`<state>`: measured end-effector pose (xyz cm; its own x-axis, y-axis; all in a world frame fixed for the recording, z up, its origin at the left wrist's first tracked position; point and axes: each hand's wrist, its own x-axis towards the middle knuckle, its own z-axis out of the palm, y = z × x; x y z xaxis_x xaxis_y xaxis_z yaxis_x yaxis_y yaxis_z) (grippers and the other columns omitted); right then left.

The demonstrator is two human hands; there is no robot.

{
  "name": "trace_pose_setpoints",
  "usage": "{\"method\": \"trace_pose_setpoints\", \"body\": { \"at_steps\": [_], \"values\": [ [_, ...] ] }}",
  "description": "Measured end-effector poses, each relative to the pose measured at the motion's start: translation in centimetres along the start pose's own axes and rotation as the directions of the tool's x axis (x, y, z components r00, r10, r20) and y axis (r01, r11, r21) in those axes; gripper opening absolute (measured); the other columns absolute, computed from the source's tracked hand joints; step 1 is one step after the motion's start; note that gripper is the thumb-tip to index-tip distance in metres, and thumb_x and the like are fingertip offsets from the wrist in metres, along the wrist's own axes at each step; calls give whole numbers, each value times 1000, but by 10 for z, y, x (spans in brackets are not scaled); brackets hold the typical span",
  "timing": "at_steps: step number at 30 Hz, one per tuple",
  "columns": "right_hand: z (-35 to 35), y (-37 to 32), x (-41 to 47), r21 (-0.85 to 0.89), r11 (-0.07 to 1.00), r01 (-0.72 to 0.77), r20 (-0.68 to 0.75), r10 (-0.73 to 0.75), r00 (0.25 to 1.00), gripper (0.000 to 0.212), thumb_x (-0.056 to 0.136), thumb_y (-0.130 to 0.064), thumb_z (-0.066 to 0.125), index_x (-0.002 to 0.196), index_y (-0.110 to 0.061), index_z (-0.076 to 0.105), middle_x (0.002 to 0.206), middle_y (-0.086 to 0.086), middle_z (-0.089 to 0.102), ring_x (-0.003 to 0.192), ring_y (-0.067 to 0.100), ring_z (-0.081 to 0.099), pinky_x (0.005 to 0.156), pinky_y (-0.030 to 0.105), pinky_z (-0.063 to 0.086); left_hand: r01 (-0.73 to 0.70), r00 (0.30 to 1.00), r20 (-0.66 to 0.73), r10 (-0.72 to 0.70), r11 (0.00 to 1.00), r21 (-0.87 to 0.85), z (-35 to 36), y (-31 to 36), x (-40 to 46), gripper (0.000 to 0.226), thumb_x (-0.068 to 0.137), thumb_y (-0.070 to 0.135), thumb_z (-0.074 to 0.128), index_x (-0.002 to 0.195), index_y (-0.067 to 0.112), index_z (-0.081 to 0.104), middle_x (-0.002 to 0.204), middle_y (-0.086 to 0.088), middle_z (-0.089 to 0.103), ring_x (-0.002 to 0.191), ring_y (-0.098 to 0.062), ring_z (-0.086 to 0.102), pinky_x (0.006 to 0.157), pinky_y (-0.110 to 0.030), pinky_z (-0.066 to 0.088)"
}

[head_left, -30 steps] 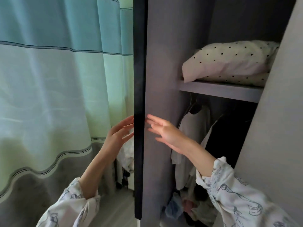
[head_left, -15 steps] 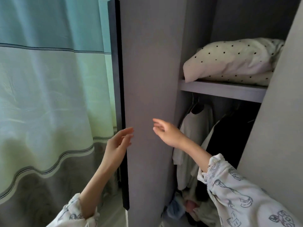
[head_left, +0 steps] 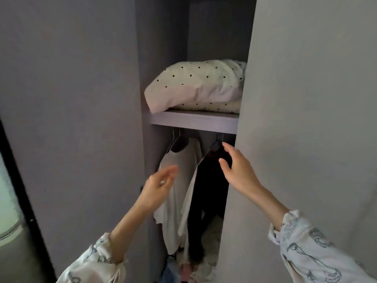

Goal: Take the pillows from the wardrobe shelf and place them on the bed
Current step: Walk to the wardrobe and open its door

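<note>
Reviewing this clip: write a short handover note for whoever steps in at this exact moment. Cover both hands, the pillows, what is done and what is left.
Left hand: open, holding nothing, raised in front of the hanging white garment.
Right hand: open, holding nothing, raised below the shelf, beside the closed right door.
Pillows: dotted, stacked on the wardrobe shelf, untouched; their right end is hidden behind the right door.
Done: the left door stands open.
Left: grasp the pillows, lift them off the shelf and carry them to the bed, which is not in view.
</note>
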<state>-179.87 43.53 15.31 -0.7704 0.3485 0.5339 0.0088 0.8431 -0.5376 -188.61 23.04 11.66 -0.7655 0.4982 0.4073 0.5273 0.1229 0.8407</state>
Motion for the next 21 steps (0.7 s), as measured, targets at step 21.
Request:
{"method": "trace_pose_setpoints", "body": {
  "at_steps": [21],
  "values": [
    [-82,132,41,-813,581,12,7,-10,1000,77,86,-38,54,147,-28,9,156,6,-17,140,34,-20,108,63,2,101,959,283,11,920,-379,174,52,154,61,81,-5,38,112,45,55,102,14,64,89,1,63,69,-17,49]
  ]
}}
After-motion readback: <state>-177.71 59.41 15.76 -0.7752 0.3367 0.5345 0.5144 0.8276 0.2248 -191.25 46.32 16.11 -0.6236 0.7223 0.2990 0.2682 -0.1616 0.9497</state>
